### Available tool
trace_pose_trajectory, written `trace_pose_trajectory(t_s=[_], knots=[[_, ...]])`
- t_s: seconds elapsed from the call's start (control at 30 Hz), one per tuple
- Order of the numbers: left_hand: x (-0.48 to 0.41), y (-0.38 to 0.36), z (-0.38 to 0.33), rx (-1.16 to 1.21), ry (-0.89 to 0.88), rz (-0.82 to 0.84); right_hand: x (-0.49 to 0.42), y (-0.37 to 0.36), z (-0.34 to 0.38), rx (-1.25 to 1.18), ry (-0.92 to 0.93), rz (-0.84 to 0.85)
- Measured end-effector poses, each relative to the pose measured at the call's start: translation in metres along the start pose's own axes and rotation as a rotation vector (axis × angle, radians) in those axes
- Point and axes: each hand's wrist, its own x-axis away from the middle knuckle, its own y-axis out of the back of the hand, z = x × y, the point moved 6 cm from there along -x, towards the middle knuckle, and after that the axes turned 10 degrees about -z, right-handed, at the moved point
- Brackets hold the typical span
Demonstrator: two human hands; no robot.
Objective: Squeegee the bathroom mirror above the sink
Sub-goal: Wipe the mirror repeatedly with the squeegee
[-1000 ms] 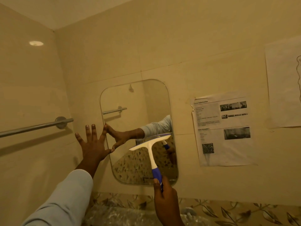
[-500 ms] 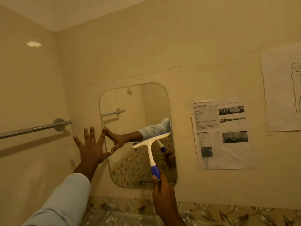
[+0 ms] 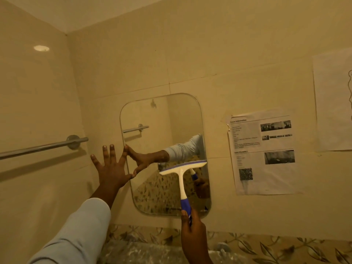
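Little has shifted since a second ago: squeegee (image 3: pixel 182 172) blade rides at much the same height on the mirror (image 3: pixel 162 119), and the left hand (image 3: pixel 112 168) has stayed put.

- Towel bar (image 3: pixel 43 146) at the mirror's 9 o'clock.
- Left hand flat on the wall (image 3: pixel 228 82), fingers spread wide. Forefinger and thumb tips touch the mirror's 9 o'clock edge.
- Blade tilted on the glass's right half, roughly 4 o'clock from centre, apparently in contact.
- Right hand (image 3: pixel 194 233) curled round the blue grip (image 3: pixel 185 205) near 5 o'clock.
- Printed sheet (image 3: pixel 262 151) at 3 o'clock.

Progress, judged: mid-pass, with the strip below the blade still to do. In this dim light no water or streaks can be read, so the left half may or may not be finished.
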Motion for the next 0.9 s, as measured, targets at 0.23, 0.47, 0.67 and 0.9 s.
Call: trace_pose_trajectory(t_s=[0.23,0.47,0.67,0.9], knots=[[-0.002,-0.004,0.003,0.03,-0.017,-0.025,-0.056,-0.02,0.126,-0.206,0.236,0.051],[-0.003,-0.005,0.004,0.015,-0.008,-0.023,-0.14,-0.038,0.228,-0.204,0.315,-0.079],[-0.002,-0.003,0.003,0.002,-0.009,-0.024,-0.138,-0.035,0.203,-0.231,0.221,-0.081],[-0.001,-0.003,0.003,0.007,-0.015,-0.028,-0.129,-0.029,0.189,-0.216,0.248,-0.069]])
